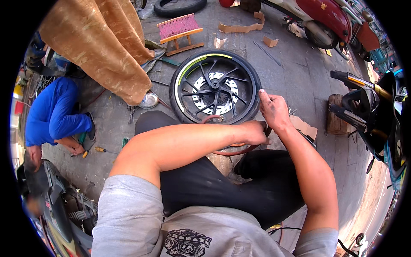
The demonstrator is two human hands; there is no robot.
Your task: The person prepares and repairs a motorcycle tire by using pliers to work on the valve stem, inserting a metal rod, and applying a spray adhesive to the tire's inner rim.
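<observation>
A motorcycle wheel [242,90] with a black tyre, dark spokes and a silver brake disc lies flat on the ground before my knees. Along its near rim runs a reddish-brown hose [231,152], which loops back beneath my left hand [255,132]. That hand is closed at the wheel's near right edge, with the hose at its fingers. Just beyond it, my right hand [275,111] is closed beside the tyre, one digit sticking up. A dark piece shows between the two hands, but what the right fingers hold is hidden.
A person in blue [55,107] crouches at left beside a screwdriver [100,149]. Someone in brown trousers [102,47] stands near a small stool [180,28]. A loose tyre [177,9] lies at the back. Motorcycle forks [357,81] and a wooden block [337,115] stand at right.
</observation>
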